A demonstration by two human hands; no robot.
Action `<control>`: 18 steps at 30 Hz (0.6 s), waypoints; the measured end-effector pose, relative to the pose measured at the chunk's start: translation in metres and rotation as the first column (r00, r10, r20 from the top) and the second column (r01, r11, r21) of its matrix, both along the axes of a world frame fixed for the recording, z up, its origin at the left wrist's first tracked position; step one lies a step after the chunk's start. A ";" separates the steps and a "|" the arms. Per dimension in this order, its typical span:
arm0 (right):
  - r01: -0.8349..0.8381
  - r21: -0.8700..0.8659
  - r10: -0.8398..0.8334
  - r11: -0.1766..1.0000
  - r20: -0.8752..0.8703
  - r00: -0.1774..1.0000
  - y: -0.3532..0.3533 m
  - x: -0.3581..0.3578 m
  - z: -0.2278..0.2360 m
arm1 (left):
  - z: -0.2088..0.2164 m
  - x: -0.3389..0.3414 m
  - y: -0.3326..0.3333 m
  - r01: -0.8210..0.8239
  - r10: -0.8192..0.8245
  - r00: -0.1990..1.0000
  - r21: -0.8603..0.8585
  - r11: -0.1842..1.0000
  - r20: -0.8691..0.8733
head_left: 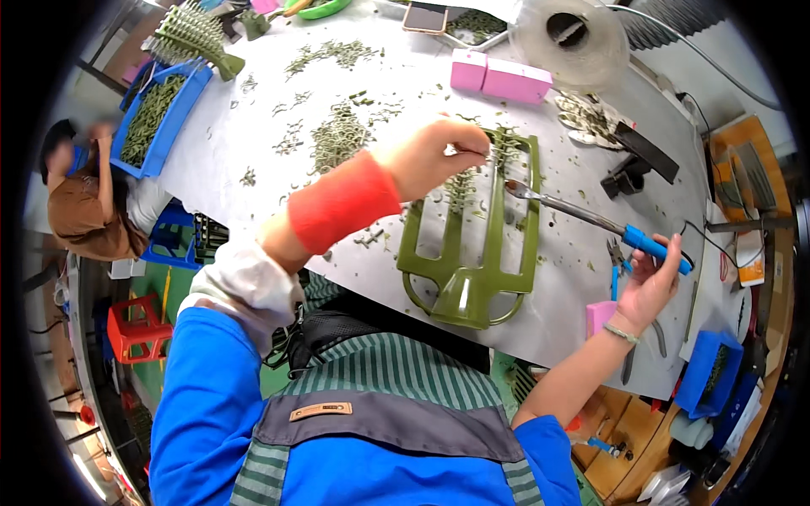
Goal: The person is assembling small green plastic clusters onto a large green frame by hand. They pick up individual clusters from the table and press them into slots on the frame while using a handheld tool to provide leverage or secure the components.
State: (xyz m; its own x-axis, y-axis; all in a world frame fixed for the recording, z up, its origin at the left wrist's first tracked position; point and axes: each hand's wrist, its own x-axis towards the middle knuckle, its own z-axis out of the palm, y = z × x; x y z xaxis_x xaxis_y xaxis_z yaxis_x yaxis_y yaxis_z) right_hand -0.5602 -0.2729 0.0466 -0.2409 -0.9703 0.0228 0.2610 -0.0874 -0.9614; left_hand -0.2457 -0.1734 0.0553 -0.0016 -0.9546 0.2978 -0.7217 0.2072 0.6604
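An olive-green slotted plastic frame (pixel 472 297) lies on the table in front of me, its solid tapered end nearest my body. Small pale-green curved pieces (pixel 461 191) cluster along its bars. Over the frame's far part is my left hand (pixel 439 150), thumb and forefinger pinched together beside those pieces; what they hold, if anything, is too small to make out. My right hand (pixel 651 285) is wrapped round the blue handle of a soldering iron (pixel 586 214). Its metal shaft points left, and the brownish tip is over the right-hand slot of the frame.
Loose green pieces (pixel 337 139) lie heaped left of the frame. Pink blocks (pixel 502 78), a clear reel (pixel 567 51), a speckled glove (pixel 588 120) and a black stand (pixel 641 156) are beyond. Pliers (pixel 617 255) lie near my right hand. A co-worker (pixel 93 202) sits far left beside a blue bin (pixel 164 118).
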 end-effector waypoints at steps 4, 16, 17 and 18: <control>-0.023 0.024 0.023 0.999 0.023 0.999 -0.001 0.003 -0.004 | -0.016 -0.026 -0.027 -0.063 0.076 0.978 -0.070 0.996 0.197; -0.045 0.014 0.045 0.999 -0.010 0.999 -0.003 0.015 -0.006 | -0.037 -0.027 -0.050 -0.018 0.042 0.934 -0.071 0.997 0.354; -0.039 0.029 0.039 0.999 -0.001 0.999 -0.002 0.014 -0.006 | -0.035 -0.025 -0.046 -0.036 0.057 0.929 -0.063 0.997 0.365; -0.039 0.044 0.038 0.998 0.009 0.999 -0.002 0.013 -0.005 | -0.036 -0.023 -0.044 -0.061 0.079 0.923 -0.060 0.996 0.378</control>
State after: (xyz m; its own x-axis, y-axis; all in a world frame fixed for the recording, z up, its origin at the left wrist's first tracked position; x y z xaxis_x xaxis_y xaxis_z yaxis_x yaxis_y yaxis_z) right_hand -0.5475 -0.2749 0.0420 -0.2034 -0.9788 -0.0221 0.2714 -0.0347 -0.9618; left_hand -0.2688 -0.2173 0.0198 -0.0572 -0.9416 0.3318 -0.9301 0.1711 0.3251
